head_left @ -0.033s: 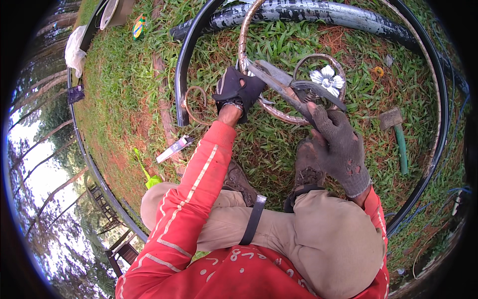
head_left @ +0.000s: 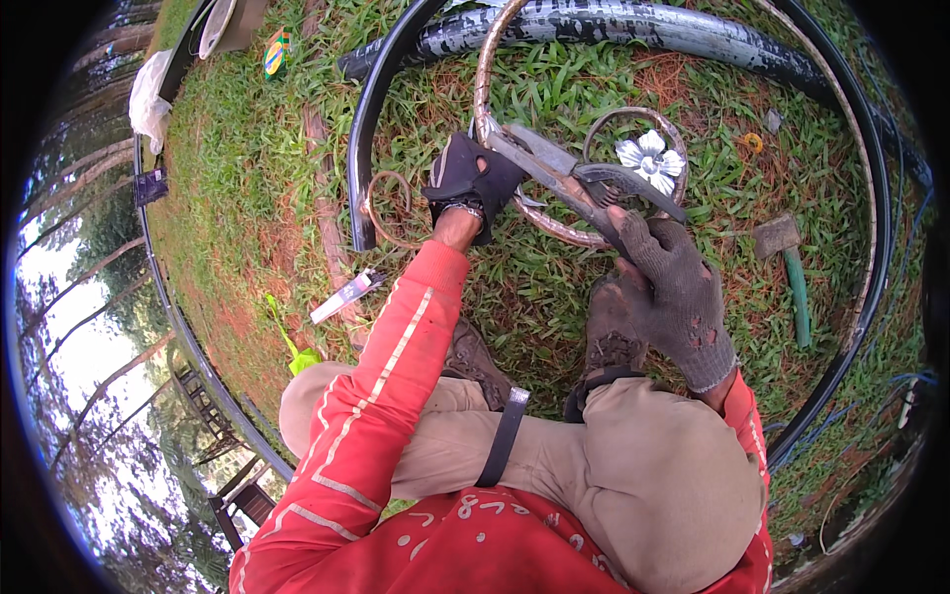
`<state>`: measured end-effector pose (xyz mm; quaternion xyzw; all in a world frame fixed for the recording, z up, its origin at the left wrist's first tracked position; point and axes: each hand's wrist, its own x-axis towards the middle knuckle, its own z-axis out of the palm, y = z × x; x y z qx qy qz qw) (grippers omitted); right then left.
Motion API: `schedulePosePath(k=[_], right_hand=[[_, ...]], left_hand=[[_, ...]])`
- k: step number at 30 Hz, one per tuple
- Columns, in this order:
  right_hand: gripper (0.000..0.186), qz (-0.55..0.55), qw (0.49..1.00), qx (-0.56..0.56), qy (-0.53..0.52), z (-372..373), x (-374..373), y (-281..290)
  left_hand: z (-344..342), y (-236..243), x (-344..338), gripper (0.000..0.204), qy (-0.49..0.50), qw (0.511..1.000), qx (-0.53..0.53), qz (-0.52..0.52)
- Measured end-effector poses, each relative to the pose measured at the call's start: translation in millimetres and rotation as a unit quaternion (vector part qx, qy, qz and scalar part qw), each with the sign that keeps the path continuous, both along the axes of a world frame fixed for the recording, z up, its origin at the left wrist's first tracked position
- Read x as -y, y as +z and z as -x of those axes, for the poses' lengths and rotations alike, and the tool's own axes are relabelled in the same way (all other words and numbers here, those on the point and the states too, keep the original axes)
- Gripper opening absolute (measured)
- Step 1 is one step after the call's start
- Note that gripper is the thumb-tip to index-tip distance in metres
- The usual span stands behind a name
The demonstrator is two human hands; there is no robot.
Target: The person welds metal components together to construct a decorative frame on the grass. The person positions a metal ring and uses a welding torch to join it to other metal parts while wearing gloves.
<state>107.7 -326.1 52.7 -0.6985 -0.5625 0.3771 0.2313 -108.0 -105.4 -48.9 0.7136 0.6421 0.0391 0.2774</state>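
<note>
While the right hand (head_left: 678,302) grips a plier-like tool (head_left: 567,187), it slants forward-left, beside the curled left hand (head_left: 473,180), left hold unclear

Between the left hand (head_left: 475,180) and right hand (head_left: 678,297), a long metal tool (head_left: 566,184) blocks direct passage. Rightward, a low path crosses grass (head_left: 742,287) as far as the hammer (head_left: 795,277) (green-handled); leftward, a thin curled rod (head_left: 390,174) and black curved bar (head_left: 361,158) obstruct.

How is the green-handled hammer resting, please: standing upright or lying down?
Lying down: the hammer has its head and green handle laid along the grass.
</note>
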Motion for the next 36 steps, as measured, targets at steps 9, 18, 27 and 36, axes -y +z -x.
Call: schedulePosePath(k=[9,18,27,36], right_hand=[[0.066,-0.057,0.974,-0.150,-0.158,9,3,-17],[0.065,-0.085,0.981,-0.106,-0.136,7,2,-12],[0.062,-0.089,0.982,-0.111,-0.124,7,4,-18],[0.061,-0.100,0.983,-0.107,-0.111,8,2,-19]], left_hand=[[-3,3,1,0.050,0.036,0.998,-0.043,0.041],[-4,10,3,0.050,0.031,0.998,-0.031,0.045],[-14,24,1,0.051,0.049,0.994,-0.043,0.090],[-15,29,2,0.058,0.044,0.993,-0.064,0.091]])
